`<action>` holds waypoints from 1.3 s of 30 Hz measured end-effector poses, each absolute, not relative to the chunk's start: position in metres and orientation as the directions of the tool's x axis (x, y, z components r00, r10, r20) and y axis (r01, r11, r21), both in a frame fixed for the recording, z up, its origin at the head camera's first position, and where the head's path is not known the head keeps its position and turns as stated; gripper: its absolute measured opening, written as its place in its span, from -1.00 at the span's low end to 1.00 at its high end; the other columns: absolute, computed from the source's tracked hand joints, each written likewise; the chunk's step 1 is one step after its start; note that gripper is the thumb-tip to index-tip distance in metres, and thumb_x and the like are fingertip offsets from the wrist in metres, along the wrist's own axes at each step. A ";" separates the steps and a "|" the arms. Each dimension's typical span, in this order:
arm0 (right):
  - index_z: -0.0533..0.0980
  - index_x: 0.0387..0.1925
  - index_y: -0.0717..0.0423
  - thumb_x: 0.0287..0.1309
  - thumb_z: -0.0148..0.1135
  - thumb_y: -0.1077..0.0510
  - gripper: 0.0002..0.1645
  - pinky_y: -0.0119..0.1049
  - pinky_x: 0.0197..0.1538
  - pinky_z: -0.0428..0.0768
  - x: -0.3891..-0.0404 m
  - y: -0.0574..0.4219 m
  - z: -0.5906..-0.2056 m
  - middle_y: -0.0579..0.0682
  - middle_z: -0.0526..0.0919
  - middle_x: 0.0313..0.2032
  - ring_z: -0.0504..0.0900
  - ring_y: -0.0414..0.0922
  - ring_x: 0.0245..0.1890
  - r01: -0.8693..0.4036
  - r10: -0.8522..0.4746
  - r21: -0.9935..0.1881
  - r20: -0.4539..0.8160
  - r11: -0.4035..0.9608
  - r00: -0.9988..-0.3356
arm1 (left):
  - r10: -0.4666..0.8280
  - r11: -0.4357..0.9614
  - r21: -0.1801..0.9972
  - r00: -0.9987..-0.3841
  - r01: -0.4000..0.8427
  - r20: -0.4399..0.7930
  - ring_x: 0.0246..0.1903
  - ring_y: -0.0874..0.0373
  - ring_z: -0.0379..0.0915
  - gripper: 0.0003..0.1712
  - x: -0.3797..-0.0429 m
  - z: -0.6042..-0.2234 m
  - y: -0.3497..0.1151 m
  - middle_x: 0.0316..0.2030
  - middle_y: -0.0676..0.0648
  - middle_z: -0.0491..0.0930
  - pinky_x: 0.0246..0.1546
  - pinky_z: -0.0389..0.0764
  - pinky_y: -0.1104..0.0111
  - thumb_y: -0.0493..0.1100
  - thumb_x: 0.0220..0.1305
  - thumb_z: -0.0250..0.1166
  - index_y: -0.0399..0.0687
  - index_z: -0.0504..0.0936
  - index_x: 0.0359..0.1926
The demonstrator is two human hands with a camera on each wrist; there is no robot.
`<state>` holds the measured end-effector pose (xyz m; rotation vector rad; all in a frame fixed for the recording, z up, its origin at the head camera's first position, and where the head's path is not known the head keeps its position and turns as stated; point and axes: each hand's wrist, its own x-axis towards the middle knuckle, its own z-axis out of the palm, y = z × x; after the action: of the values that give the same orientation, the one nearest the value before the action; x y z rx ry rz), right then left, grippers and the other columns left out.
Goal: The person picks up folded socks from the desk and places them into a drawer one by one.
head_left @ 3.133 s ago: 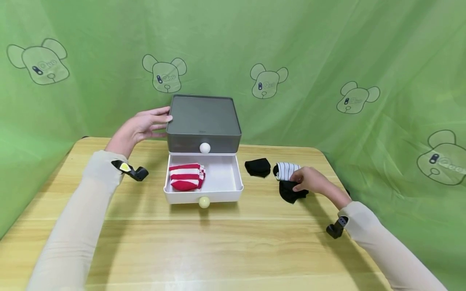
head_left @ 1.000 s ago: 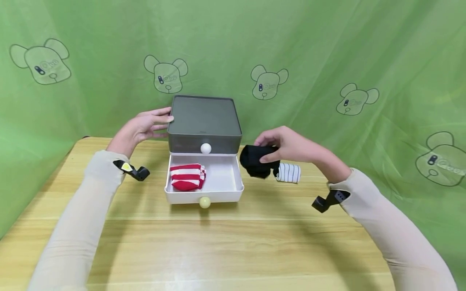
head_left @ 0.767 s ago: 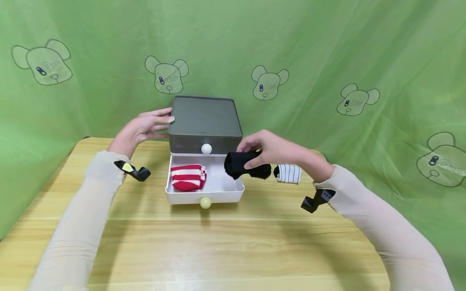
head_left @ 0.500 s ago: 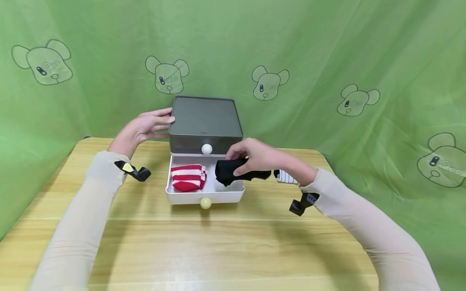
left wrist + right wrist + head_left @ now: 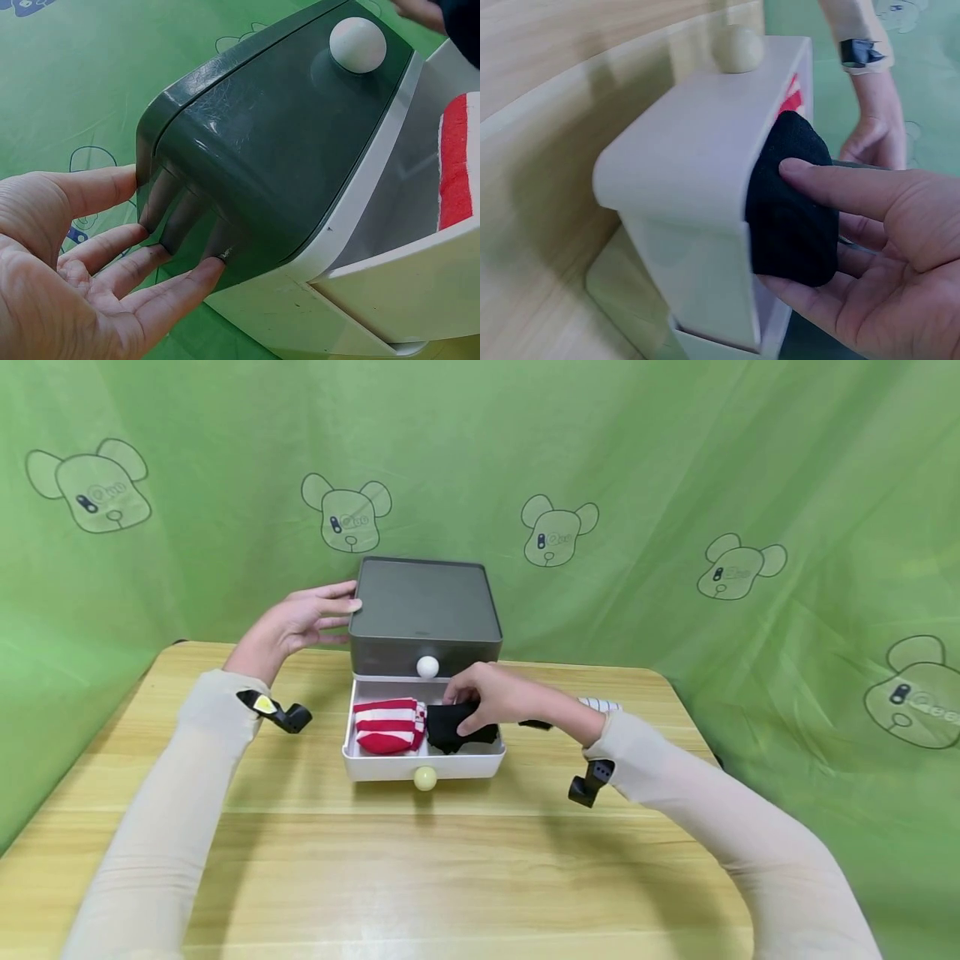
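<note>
A small drawer box [image 5: 423, 597] with a dark grey upper part stands at the back of the table, its lower white drawer [image 5: 375, 768] pulled out. My left hand [image 5: 303, 618] touches the box's left side with straight, spread fingertips, plain in the left wrist view on the dark casing [image 5: 262, 150]. A folded red-and-white striped sock [image 5: 384, 722] lies in the drawer's left half. Over the right half, my right hand [image 5: 502, 697] pinches a folded black sock [image 5: 791, 217] between thumb and fingers. It sits inside the drawer walls; whether it touches the drawer floor is hidden.
Right of the drawer, another black sock [image 5: 536, 724] and a white sock with dark stripes [image 5: 600, 704] lie on the wooden table [image 5: 420, 877], both partly covered by my right arm. A green curtain [image 5: 450, 443] hangs behind the box.
My right hand picked up a black sock from the table at the right, carried it left and lowered it into the drawer beside the striped sock. The left hand has stayed at the box.
</note>
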<state>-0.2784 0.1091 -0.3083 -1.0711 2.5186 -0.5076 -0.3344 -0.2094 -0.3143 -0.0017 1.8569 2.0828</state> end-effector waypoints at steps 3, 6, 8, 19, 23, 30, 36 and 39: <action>0.67 -0.06 0.15 0.09 0.53 0.23 -0.65 -0.20 0.04 0.70 -0.281 0.106 -0.317 0.04 0.76 -0.18 0.66 -0.10 -0.17 -0.621 -0.731 -0.416 -0.183 0.664 -0.658 | 0.259 -0.076 0.963 -0.938 -0.257 -0.230 0.57 -0.13 0.02 -0.14 -0.333 -0.314 -0.210 0.15 0.06 0.63 0.58 0.18 -0.04 -0.18 0.47 0.24 0.11 0.00 0.62; 0.66 -0.04 0.16 0.10 0.53 0.22 -0.64 -0.18 0.06 0.70 -0.283 0.105 -0.323 0.05 0.75 -0.16 0.65 -0.09 -0.15 -0.633 -0.723 -0.379 -0.171 0.675 -0.669 | 0.258 -0.070 0.963 -0.937 -0.260 -0.234 0.58 -0.11 0.02 -0.14 -0.333 -0.314 -0.210 0.45 -0.12 0.32 0.58 0.17 -0.03 -0.18 0.48 0.23 0.12 -0.01 0.62; 0.65 -0.03 0.16 0.11 0.52 0.22 -0.63 -0.16 0.07 0.70 -0.283 0.104 -0.325 0.06 0.75 -0.14 0.65 -0.08 -0.13 -0.638 -0.719 -0.360 -0.163 0.681 -0.676 | 0.255 -0.070 0.962 -0.938 -0.262 -0.237 0.57 -0.11 0.03 -0.16 -0.334 -0.314 -0.209 0.52 -0.17 0.16 0.59 0.17 -0.03 -0.18 0.49 0.21 0.12 -0.01 0.62; 0.64 0.12 0.23 0.21 0.42 0.27 -0.58 -0.12 0.22 0.69 -0.287 0.107 -0.322 0.12 0.75 0.05 0.71 -0.01 0.07 -0.652 -0.725 -0.336 -0.174 0.679 -0.666 | 0.253 -0.072 0.961 -0.937 -0.267 -0.241 0.58 -0.11 0.02 -0.15 -0.334 -0.313 -0.209 0.54 -0.17 0.12 0.59 0.17 -0.03 -0.18 0.48 0.22 0.14 -0.01 0.62; 0.64 0.11 0.25 0.23 0.39 0.29 -0.59 -0.13 0.21 0.69 -0.289 0.107 -0.324 0.13 0.76 0.04 0.72 -0.01 0.07 -0.661 -0.732 -0.333 -0.166 0.672 -0.661 | 0.254 -0.078 0.960 -0.937 -0.268 -0.241 0.58 -0.11 0.00 -0.16 -0.335 -0.313 -0.209 0.57 -0.17 0.10 0.59 0.15 -0.03 -0.20 0.49 0.20 0.13 -0.01 0.62; 0.65 0.10 0.26 0.24 0.38 0.30 -0.61 -0.12 0.20 0.70 -0.294 0.102 -0.333 0.14 0.76 0.04 0.72 0.00 0.08 -0.668 -0.726 -0.302 -0.155 0.680 -0.670 | 0.258 -0.076 0.960 -0.936 -0.268 -0.240 0.58 -0.11 0.01 -0.14 -0.334 -0.314 -0.209 0.55 -0.16 0.12 0.60 0.15 -0.03 -0.18 0.47 0.23 0.14 -0.01 0.62; 0.66 0.10 0.25 0.23 0.38 0.30 -0.62 -0.13 0.20 0.70 -0.293 0.100 -0.336 0.14 0.77 0.04 0.72 0.00 0.09 -0.678 -0.728 -0.281 -0.143 0.679 -0.670 | 0.263 -0.083 0.960 -0.935 -0.268 -0.238 0.59 -0.11 -0.03 -0.15 -0.335 -0.314 -0.209 0.59 -0.15 0.07 0.60 0.12 -0.04 -0.20 0.49 0.21 0.12 -0.02 0.62; 0.66 0.10 0.25 0.24 0.39 0.30 -0.61 -0.13 0.20 0.70 -0.293 0.100 -0.336 0.13 0.77 0.04 0.72 0.00 0.09 -0.677 -0.727 -0.283 -0.139 0.679 -0.672 | 0.275 -0.080 0.960 -0.932 -0.268 -0.237 0.60 -0.11 -0.07 -0.15 -0.334 -0.314 -0.209 0.61 -0.15 0.00 0.61 0.10 -0.04 -0.20 0.50 0.19 0.10 -0.05 0.63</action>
<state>-0.2927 0.0999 -0.3361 -1.1289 2.6527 -0.3041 -0.3343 -0.2094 -0.3138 0.0073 1.8388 2.0715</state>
